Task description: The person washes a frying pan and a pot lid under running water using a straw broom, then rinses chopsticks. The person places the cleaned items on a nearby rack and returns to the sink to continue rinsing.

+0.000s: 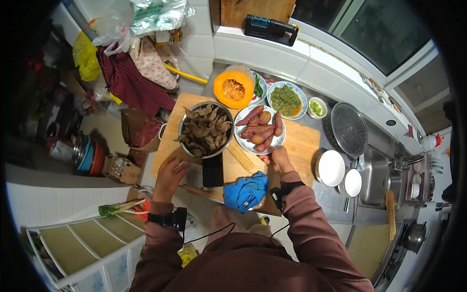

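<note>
My right hand (280, 160) has its fingers at the near rim of a white plate (239, 141) of sweet potatoes (257, 129); whether it grips the rim I cannot tell. My left hand (169, 176) is spread at the left edge of the wooden board (301, 146), its fingers apart and holding nothing. Between the hands are a steel bowl (232, 138) of dark, wrinkled, curled pieces (206, 129), a black phone-like slab (213, 171), a bundle of pale sticks (240, 157) and a crumpled blue cloth (246, 191). A cut pumpkin half (233, 89) stands behind the bowl.
Behind the board are a plate of green leafy food (286, 100) and a small bowl of chopped greens (316, 108). To the right lie a dark frying pan (349, 128), white bowls (330, 168) and a steel sink (374, 173). Leeks (118, 209) rest on a cabinet at left.
</note>
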`<state>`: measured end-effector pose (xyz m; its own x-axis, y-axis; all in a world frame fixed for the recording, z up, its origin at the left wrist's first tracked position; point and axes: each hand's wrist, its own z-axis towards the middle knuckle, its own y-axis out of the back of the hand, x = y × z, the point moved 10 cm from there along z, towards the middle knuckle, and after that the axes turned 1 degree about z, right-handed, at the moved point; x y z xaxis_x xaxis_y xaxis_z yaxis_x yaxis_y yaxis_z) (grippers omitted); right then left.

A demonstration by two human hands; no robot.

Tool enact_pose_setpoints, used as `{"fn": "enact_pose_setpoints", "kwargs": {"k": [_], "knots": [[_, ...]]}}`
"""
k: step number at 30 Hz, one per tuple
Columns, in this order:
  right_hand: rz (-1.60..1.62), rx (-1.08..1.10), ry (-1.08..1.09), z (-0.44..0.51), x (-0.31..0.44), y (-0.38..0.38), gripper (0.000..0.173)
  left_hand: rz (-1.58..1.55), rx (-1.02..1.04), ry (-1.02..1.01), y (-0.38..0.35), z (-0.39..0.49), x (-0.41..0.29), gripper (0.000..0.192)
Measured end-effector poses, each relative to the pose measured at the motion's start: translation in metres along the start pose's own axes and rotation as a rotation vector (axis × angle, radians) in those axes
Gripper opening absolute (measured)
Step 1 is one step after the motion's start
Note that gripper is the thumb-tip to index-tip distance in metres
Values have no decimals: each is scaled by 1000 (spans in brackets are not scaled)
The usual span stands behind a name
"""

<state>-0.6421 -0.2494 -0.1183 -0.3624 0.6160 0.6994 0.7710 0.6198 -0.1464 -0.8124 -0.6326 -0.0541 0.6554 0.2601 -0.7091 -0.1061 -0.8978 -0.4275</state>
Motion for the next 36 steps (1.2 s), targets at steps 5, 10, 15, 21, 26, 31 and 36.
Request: {"fn": "enact_pose_setpoints", "kwargs": {"k": [5,10,15,21,26,31,36], "knots": [[54,-146,223,2,0,19,19,-70,200,146,-25,45,9,38],[56,-146,199,-16,-5,43,17,-132,307,214,-43,60,22,46],[91,-204,201,-28,-5,63,17,-214,499,389,-62,59,34,51],[167,-291,233,-54,-2,81,17,-33,349,405,-45,80,43,46],[209,-297,363,-99,16,95,20,54,227,286,-24,81,24,38],[171,-396,380,-122,10,124,26,18,269,151,-9,65,-13,35],[236,-399,321,-96,-16,132,22,-62,161,19,22,40,-63,17]]}}
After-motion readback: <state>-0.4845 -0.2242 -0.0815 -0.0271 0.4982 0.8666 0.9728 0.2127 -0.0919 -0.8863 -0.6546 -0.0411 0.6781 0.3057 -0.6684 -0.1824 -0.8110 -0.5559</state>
